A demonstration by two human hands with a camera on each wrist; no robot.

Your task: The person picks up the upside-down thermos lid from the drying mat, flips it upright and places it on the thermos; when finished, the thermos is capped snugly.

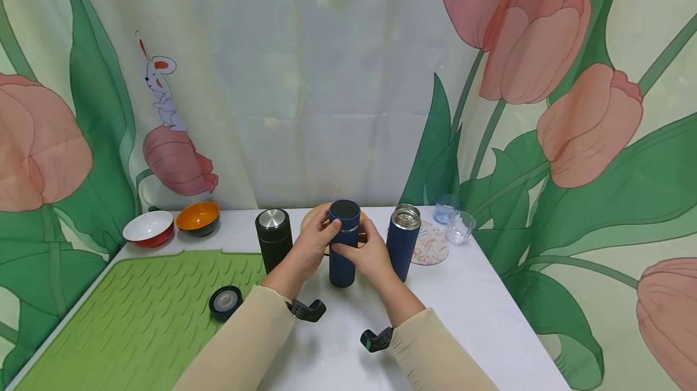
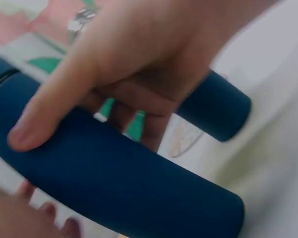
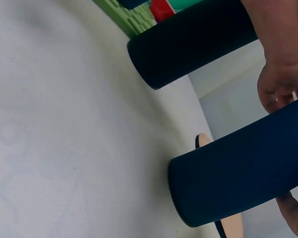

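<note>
Both hands are on a dark blue thermos bottle (image 1: 342, 267) with a black-topped lid (image 1: 345, 208), held upright at the middle of the table. My left hand (image 1: 311, 244) grips it around the lid area, thumb in front. Lower down, my right hand (image 1: 373, 253) holds the upper body, its thumb across the front. The left wrist view shows the right hand (image 2: 134, 49) against the bottle (image 2: 124, 173). In the right wrist view the bottle's base (image 3: 188, 193) is visible; whether it touches the table cannot be told.
A black thermos (image 1: 274, 239) stands left, an uncapped blue thermos (image 1: 402, 246) right. A loose lid (image 1: 225, 302) lies on the green mat (image 1: 136, 318). Two bowls, red-white (image 1: 149, 229) and orange (image 1: 198, 218), sit back left. Glasses (image 1: 460, 227) and a patterned coaster (image 1: 430, 244) are back right.
</note>
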